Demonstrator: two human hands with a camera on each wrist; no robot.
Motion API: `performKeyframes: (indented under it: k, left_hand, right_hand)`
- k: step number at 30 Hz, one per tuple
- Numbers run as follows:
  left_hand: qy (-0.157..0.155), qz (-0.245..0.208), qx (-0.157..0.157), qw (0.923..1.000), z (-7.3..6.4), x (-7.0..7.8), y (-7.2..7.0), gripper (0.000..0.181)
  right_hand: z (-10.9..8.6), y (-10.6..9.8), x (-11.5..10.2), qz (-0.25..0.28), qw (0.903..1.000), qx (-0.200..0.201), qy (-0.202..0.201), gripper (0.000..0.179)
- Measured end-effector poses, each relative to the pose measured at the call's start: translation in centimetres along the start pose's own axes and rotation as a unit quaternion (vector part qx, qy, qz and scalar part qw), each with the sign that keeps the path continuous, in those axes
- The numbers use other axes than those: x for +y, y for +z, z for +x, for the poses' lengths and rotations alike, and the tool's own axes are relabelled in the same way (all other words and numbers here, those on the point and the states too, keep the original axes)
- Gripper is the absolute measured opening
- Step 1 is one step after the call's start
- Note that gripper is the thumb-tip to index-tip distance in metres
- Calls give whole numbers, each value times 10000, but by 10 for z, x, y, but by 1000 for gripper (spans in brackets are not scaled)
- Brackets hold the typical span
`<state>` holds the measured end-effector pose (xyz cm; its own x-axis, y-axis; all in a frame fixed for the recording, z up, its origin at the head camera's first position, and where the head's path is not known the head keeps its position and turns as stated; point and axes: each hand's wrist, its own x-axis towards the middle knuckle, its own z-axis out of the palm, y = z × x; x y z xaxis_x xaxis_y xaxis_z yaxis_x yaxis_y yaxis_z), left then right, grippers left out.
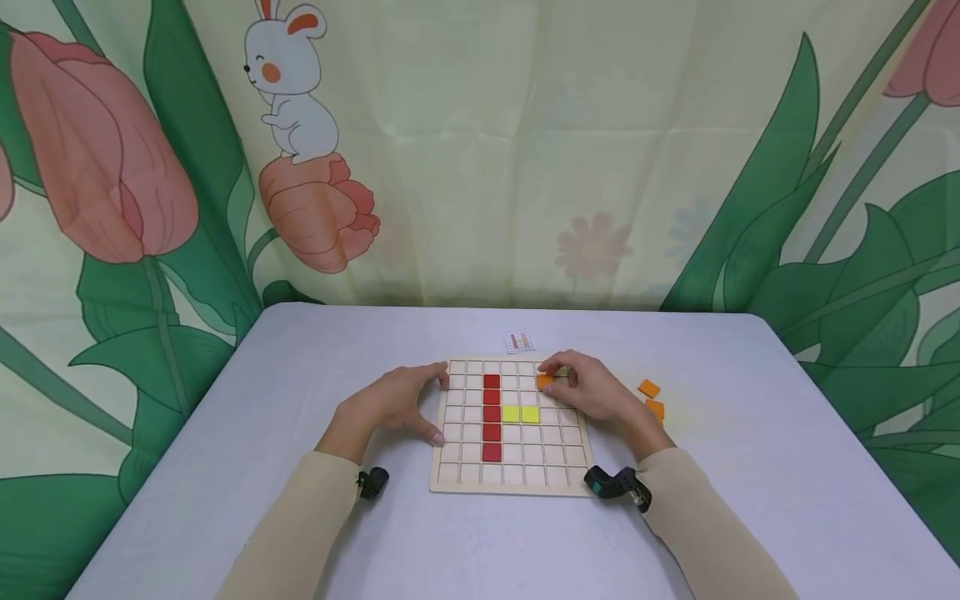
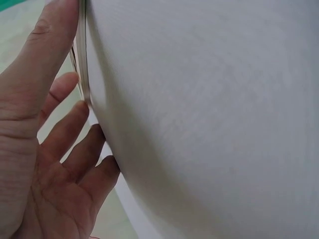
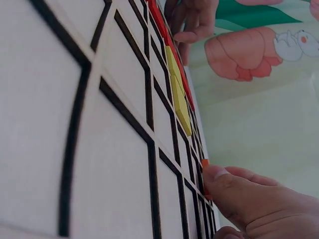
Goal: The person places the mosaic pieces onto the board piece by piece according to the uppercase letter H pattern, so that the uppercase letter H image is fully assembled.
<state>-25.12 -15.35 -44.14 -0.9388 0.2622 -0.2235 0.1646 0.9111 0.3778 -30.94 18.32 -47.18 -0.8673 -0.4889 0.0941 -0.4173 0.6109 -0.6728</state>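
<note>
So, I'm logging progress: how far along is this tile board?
Looks done: five red tiles in a column and two yellow tiles beside it sit on the board. In hand: an orange tile, pinched by the right hand. Remaining, probably: loose orange tiles right of the board.

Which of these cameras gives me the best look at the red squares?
The head view: it looks down on all five red squares, lined up in one column on the board. The right wrist view catches them only at a steep slant, a thin strip beyond the yellow squares. The left wrist view shows none of them.
</note>
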Motion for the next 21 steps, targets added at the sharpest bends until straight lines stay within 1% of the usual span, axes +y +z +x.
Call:
performKeyframes:
  k: [7, 14, 18, 21]
  left_hand:
    - [-39, -43, 18, 10000, -1, -2, 1, 81]
    - [-51, -91, 17, 9999, -4, -5, 0, 81]
    - [-4, -146, 15, 9999, -4, -3, 0, 80]
    - [-31, -137, 11, 9999, -1, -1, 1, 81]
  right_hand:
    - [0, 0, -1, -25, 10000, -7, 73, 26]
    - [3, -1, -6, -34, 9998, -218, -13, 29]
    - [3, -2, -6, -160, 9997, -186, 21, 30]
    - [2, -4, -3, -166, 9997, -180, 24, 31]
